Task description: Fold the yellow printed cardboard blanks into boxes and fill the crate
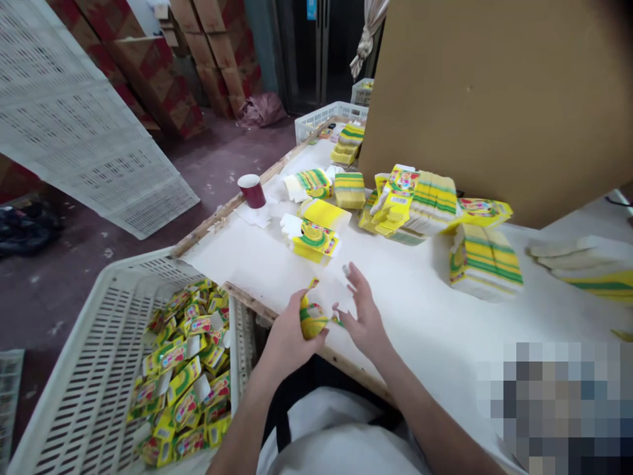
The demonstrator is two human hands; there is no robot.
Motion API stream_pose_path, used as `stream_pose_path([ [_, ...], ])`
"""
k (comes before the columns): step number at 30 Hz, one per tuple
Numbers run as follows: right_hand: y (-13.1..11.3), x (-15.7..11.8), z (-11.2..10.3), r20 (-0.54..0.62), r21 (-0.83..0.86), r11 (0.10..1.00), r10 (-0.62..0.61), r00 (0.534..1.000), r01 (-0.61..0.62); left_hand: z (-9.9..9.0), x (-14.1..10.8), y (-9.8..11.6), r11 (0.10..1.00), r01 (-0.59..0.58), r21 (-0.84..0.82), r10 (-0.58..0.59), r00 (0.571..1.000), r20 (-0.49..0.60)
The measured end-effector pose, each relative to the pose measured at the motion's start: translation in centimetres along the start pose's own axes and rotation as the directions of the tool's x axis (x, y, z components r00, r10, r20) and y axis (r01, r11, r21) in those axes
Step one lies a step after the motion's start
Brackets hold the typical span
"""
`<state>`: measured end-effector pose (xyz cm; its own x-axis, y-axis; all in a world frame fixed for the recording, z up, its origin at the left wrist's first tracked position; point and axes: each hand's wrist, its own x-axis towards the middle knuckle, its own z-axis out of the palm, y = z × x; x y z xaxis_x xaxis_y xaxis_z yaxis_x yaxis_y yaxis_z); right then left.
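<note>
My left hand (pixel 291 333) is closed around a small yellow and green carton (pixel 313 320) above the near edge of the white table. To its right, my right hand (pixel 363 316) has its fingers apart, with fingertips close to the carton's flap; I cannot tell whether they touch it. Beyond the hands lies an opened-out yellow carton (pixel 316 241) with white flaps, and a plain yellow piece (pixel 324 214) rests behind it. Stacks of flat cartons (pixel 432 198) stand farther back, and another bundle (pixel 484 260) sits to the right.
A white slatted crate (pixel 91 343) full of small yellow cartons (pixel 185 382) stands at the left, against the table's wooden edge (pixel 250 300). A dark red mug (pixel 252 191) is on the far left edge. A large cardboard sheet (pixel 484 99) rises behind the stacks.
</note>
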<state>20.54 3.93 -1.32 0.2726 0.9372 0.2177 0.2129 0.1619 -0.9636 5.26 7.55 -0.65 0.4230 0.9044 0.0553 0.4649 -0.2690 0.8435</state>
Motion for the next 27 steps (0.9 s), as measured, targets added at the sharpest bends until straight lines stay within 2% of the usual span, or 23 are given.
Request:
stream_pose_path([
  [2,0.2,0.2,0.6,0.135,0.229,0.946,0.202,0.97,-0.228,0.8,-0.4,0.1,0.997,-0.077,-0.016,0.077,0.997,0.009],
  [4,0.2,0.4,1.2,0.301,0.376,0.832,0.308,0.903,-0.408,1.2,-0.6,0.3,0.986,-0.166,0.003,0.166,0.986,0.029],
  [5,0.3,0.4,1.4,0.35,0.418,0.782,0.33,0.876,-0.462,1.2,-0.7,0.3,0.981,-0.192,0.018,0.191,0.981,0.037],
  [7,0.4,0.3,1.8,0.374,0.459,0.739,0.343,0.862,-0.493,1.1,-0.7,0.3,0.983,-0.179,0.041,0.177,0.983,0.049],
  [9,0.4,-0.1,1.8,0.34,0.429,0.789,0.31,0.888,-0.439,0.9,-0.7,0.2,0.992,-0.12,0.028,0.117,0.989,0.091],
  [12,0.4,-0.7,1.4,0.34,0.199,0.96,0.122,0.932,-0.198,0.9,-0.5,-0.2,0.998,-0.057,-0.039,0.062,0.988,0.14],
  [14,0.3,-0.9,1.0,0.404,0.038,0.999,-0.019,0.915,0.004,1.1,-0.4,-0.4,0.994,-0.087,-0.064,0.092,0.993,0.074],
  [16,0.4,-0.8,0.8,0.397,-0.039,0.993,-0.086,0.914,0.111,1.3,-0.2,-0.6,0.99,-0.139,-0.028,0.138,0.989,-0.046],
  [18,0.8,-0.4,0.7,0.264,-0.042,0.996,-0.059,0.963,0.073,1.1,0.0,-0.6,0.991,-0.128,0.042,0.134,0.971,-0.196],
  [20,1.1,0.0,0.7,0.109,0.04,0.998,0.048,0.993,-0.053,0.7,0.1,-0.4,0.998,-0.056,0.033,0.063,0.938,-0.342],
  [22,1.4,0.2,0.8,0.062,0.111,0.986,0.122,0.991,-0.128,0.4,0.1,0.1,0.984,0.01,-0.18,-0.081,0.919,-0.387],
  [23,1.4,0.2,0.8,0.079,0.108,0.987,0.115,0.99,-0.123,0.2,0.2,0.4,0.938,0.018,-0.345,-0.154,0.915,-0.372],
  [25,1.3,-0.1,0.9,0.141,0.028,0.999,0.041,0.989,-0.045,0.1,0.3,1.1,0.753,-0.021,-0.658,-0.275,0.898,-0.343],
  [27,1.0,-0.6,0.8,0.217,-0.06,0.996,-0.047,0.975,0.061,0.1,0.6,1.5,0.549,-0.11,-0.828,-0.378,0.851,-0.364],
])
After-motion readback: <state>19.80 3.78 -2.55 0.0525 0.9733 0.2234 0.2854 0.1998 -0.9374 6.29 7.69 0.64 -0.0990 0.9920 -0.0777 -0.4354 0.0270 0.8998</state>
